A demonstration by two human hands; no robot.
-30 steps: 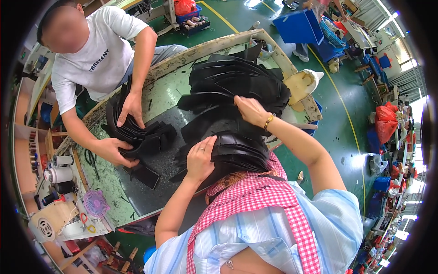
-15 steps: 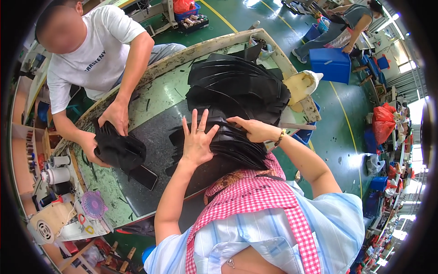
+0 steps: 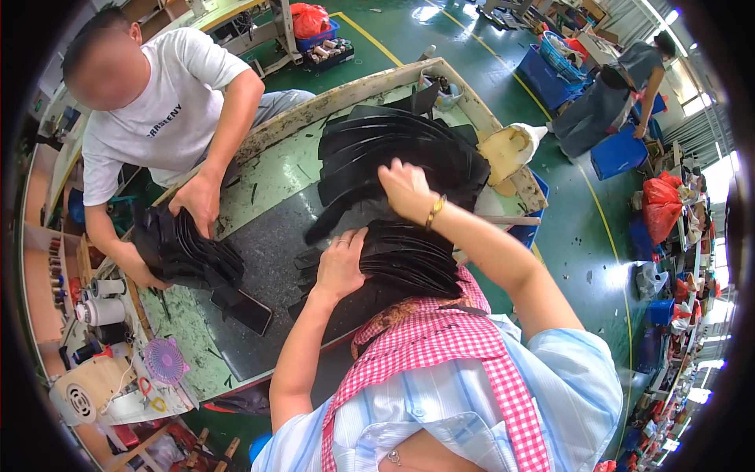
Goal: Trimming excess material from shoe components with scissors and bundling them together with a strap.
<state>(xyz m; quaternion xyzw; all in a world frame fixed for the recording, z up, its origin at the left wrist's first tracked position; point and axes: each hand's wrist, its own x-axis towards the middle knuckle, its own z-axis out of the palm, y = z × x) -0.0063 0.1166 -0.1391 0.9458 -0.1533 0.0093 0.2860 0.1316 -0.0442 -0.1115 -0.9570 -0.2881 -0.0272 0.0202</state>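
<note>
A fanned stack of thin black leather-like pieces [image 3: 409, 256] lies right in front of me on the dark board. My left hand [image 3: 340, 263] is bent over its left end, fingers on top and thumb lower down, gripping it. Beyond lies a larger fanned pile of black pieces [image 3: 393, 145]. Over its near side, my right hand [image 3: 407, 193] is closed on a single black piece [image 3: 334, 222], whose long end trails left toward the board. The fingertips are partly hidden. At the left, a co-worker's hands [image 3: 198, 203] hold another black bundle [image 3: 185, 248].
The bench [image 3: 275, 169] has a raised wooden rim. A phone [image 3: 252, 313] lies by the co-worker's bundle. Thread spools [image 3: 102, 311], a purple fan [image 3: 165, 359] and scissors [image 3: 146, 387] stand at the left. A yellowish shoe last [image 3: 511, 149] sits at the far right corner.
My right hand has moved from the near stack to the far pile, carrying a black piece. My left fingers, spread before, have curled onto the stack. The co-worker's bundle has fanned out.
</note>
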